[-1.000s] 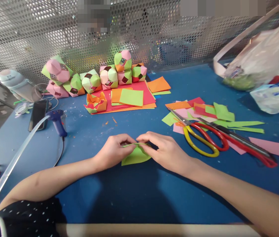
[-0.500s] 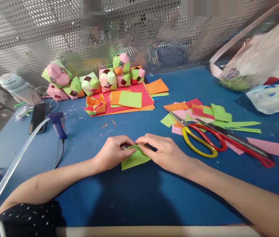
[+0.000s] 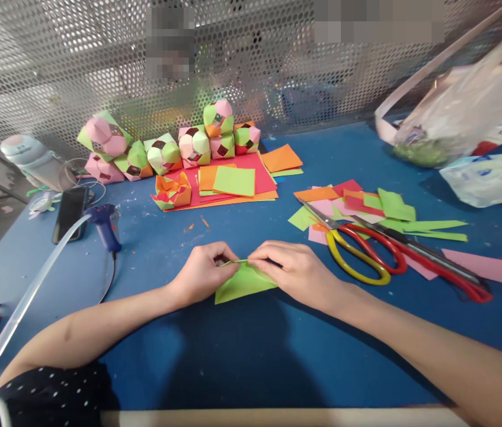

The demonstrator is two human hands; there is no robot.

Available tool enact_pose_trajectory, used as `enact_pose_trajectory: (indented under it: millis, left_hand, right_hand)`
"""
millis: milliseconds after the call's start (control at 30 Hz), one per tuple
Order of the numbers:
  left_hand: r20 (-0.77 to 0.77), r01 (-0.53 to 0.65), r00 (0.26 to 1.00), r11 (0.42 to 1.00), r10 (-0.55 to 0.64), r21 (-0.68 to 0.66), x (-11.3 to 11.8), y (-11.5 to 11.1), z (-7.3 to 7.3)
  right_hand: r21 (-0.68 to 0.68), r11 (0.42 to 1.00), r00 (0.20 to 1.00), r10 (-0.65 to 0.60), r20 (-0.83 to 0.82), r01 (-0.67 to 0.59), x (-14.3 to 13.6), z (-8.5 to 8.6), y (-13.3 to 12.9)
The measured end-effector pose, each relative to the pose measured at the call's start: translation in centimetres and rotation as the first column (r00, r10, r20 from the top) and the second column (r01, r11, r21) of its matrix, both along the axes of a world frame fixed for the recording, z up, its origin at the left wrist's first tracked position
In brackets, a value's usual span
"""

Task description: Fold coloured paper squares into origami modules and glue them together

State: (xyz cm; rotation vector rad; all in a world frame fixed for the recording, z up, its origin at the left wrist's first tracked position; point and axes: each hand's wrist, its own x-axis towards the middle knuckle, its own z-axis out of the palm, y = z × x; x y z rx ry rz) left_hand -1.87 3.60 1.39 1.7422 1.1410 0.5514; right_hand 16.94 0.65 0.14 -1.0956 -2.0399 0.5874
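- Table [image 3: 233, 362], blue, is edged on the near side by a pale strip [image 3: 268, 417] and backed on the far side by a perforated metal panel [image 3: 277, 77].
- A broad stretch of blue surface, darkened by a shadow, is seen between the hands and the near edge.
- A narrower band of surface is left between the hands and the paper stack [image 3: 233, 181] beyond them.
- On the left, the working area is bounded by a blue glue gun [image 3: 105, 228], with a clear rod [image 3: 37, 287] extended from it toward the near left; a dark phone [image 3: 70, 214] is placed just beside the gun.
- On the right, it is bounded by scissors [image 3: 364, 267] with red and yellow handles, laid partly over coloured paper scraps [image 3: 360, 201].
- Beyond the stack, paper balls [image 3: 194, 147] in pink, green and other colours are lined up near the panel, some set on others.
- A translucent bag [image 3: 468, 112] is seen at the far right.
- The green sheet [image 3: 244, 283] is held between the two hands, its upper edge pinched from both sides and its lower part spread toward the near edge.
- By the left hand [image 3: 201, 274] the sheet's left side is gripped, thumb and fingers closed on it.
- By the right hand [image 3: 297, 267] its right side is gripped likewise, fingers bent and partly covering it.
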Motion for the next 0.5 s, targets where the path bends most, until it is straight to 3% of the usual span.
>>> enact_pose_trajectory:
  millis: [233, 500]
  left_hand:
    - [0.085, -0.124, 0.987, 0.979, 0.139, -0.164, 0.23, 0.22, 0.0]
    - [0.078, -0.065, 0.994, 0.977, 0.082, -0.204, 0.37, -0.17, -0.12]
  right_hand:
    - [-0.299, 0.95, 0.983, -0.135, -0.128, 0.091, 0.29, 0.55, 0.39]
    - [-0.31, 0.945, 0.986, -0.137, -0.092, 0.102, -0.3, 0.9, 0.02]
